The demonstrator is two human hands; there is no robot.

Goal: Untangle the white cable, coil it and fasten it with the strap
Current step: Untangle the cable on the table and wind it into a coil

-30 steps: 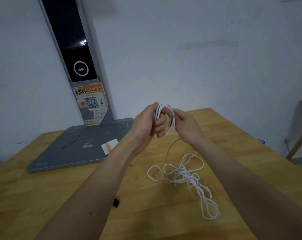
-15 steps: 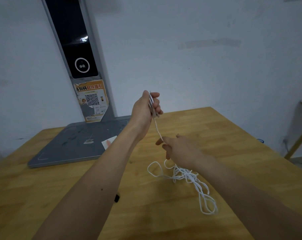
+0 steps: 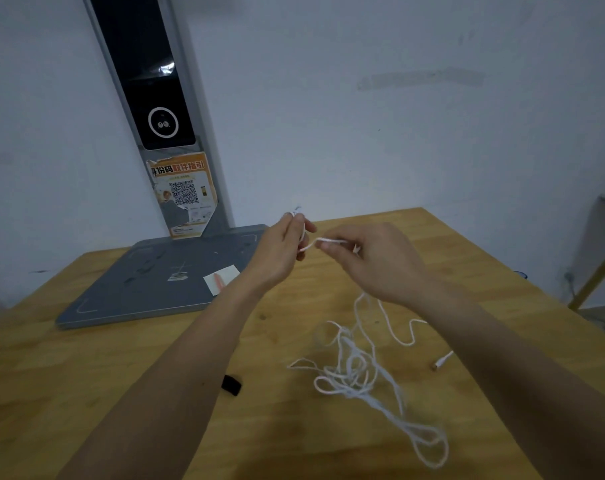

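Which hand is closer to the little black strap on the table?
Left. The left hand is up and just right of the black strap; the right hand is farther right.

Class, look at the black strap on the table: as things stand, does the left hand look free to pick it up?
Probably not yet. The strap lies uncovered on the table beside the left forearm, but the left hand grips coils of the white cable, so it would first have to hand those over.
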